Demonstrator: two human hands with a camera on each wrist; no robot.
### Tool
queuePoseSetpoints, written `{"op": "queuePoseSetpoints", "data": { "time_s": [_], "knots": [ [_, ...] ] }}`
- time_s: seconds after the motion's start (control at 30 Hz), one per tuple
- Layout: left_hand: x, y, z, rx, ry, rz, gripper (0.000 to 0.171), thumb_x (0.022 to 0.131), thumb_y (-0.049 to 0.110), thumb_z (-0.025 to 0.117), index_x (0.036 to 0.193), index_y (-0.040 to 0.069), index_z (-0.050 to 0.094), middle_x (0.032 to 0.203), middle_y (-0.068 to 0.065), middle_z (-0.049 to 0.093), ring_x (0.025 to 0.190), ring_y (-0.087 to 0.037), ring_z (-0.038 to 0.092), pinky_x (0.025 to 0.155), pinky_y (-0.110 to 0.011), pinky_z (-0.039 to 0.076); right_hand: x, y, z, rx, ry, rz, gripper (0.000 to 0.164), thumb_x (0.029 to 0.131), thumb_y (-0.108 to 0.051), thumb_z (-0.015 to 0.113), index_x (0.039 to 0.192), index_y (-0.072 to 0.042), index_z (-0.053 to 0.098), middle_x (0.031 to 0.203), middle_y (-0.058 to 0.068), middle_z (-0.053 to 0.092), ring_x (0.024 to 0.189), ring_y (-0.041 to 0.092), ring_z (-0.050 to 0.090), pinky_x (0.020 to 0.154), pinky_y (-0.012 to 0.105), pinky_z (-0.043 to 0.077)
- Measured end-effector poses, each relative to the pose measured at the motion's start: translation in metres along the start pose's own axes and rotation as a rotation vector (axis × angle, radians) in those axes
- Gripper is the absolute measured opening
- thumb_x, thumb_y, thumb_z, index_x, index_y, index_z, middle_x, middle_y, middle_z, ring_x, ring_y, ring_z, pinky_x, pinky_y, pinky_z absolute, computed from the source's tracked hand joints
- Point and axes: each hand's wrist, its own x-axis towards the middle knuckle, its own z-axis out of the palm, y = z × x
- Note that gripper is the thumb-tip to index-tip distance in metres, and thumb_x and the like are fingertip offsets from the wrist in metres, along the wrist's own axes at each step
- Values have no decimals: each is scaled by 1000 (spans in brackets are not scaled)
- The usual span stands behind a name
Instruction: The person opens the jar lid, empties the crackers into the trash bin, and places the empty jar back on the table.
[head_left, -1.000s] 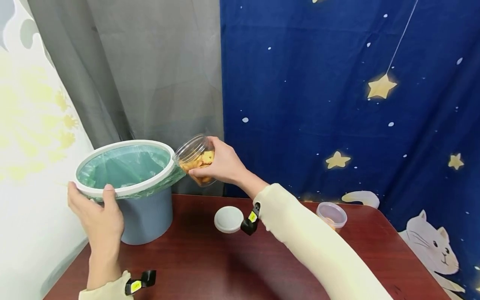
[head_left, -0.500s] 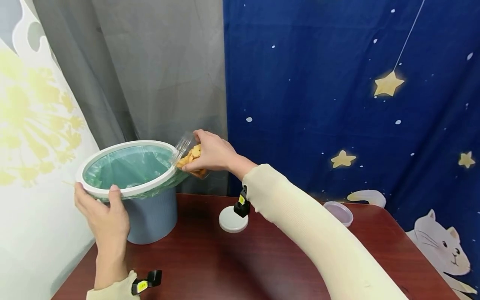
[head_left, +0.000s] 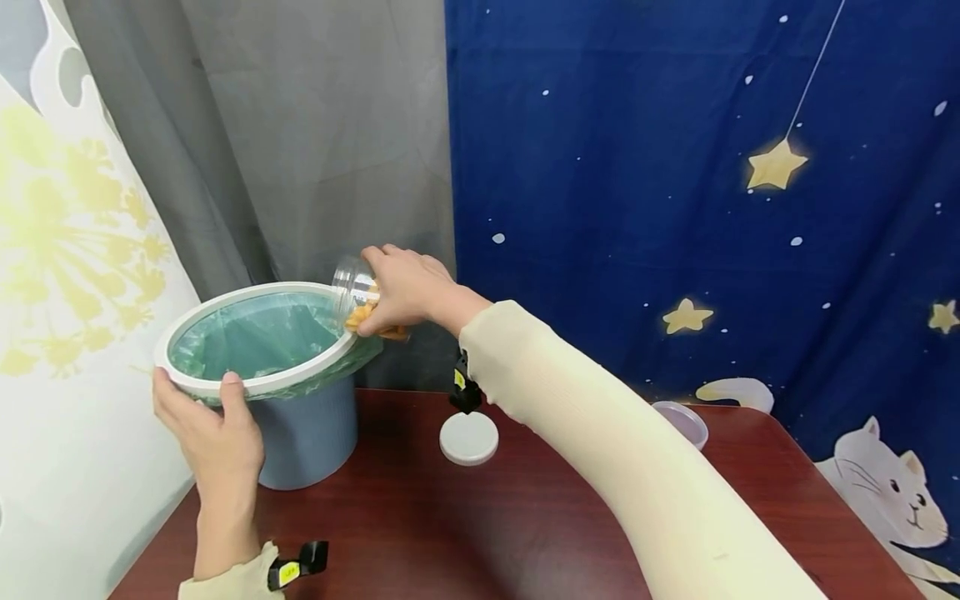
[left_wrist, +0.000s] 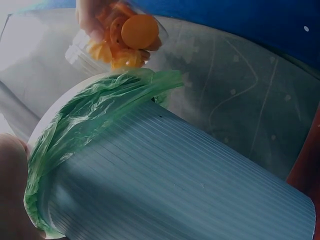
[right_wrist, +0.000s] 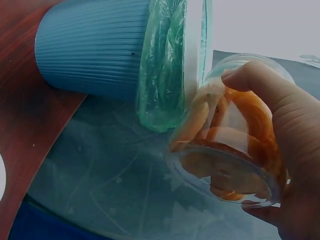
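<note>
As the left hand (head_left: pixel 221 442), fingers curled, grips a round blue ribbed bin (head_left: pixel 311 437) by its white rim (head_left: pixel 262 384), the right hand (head_left: pixel 408 287) has its fingers wrapped round a clear plastic jar (head_left: pixel 348 277) of orange snacks (head_left: pixel 361 317). It's tilted right by the rim, mouth toward the bin!

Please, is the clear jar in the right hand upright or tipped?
Tipped: the right hand holds the clear jar on a slant, its mouth turned toward the blue bin.
</note>
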Motion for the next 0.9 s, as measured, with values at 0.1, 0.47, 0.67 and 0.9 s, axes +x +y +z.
{"op": "queuePoseSetpoints", "data": {
  "time_s": [0.1,0.47,0.67,0.9],
  "knots": [
    [-1,-1,-1,-1,6,-9,76,99,36,47,163,22,9,168,0,13,154,-19,20,126,-36,17,3,-7,-2,-71,-11,-16,102,76,-65,72,159,-22,29,150,-2,48,123,14,54,97,35,50],
    [1,0,3,-10,13,34,75,98,35,47,163,20,11,167,-1,15,153,-20,21,125,-37,19,10,-24,-9,-334,-14,-72,98,75,-70,70,154,-25,33,144,-5,49,118,15,54,100,34,46],
    [2,1,2,7,24,47,76,98,34,47,163,17,12,167,-4,16,152,-23,23,125,-41,21,13,-34,-14,-377,-42,-72,98,76,-70,70,154,-27,31,149,-7,45,130,16,50,110,37,41],
    [-2,0,4,-3,26,57,75,98,33,48,162,17,14,166,-4,18,152,-23,24,125,-41,21,12,-39,-13,-417,-38,-104,100,75,-69,72,155,-26,31,152,-6,45,133,17,47,114,38,38]
  ]
}}
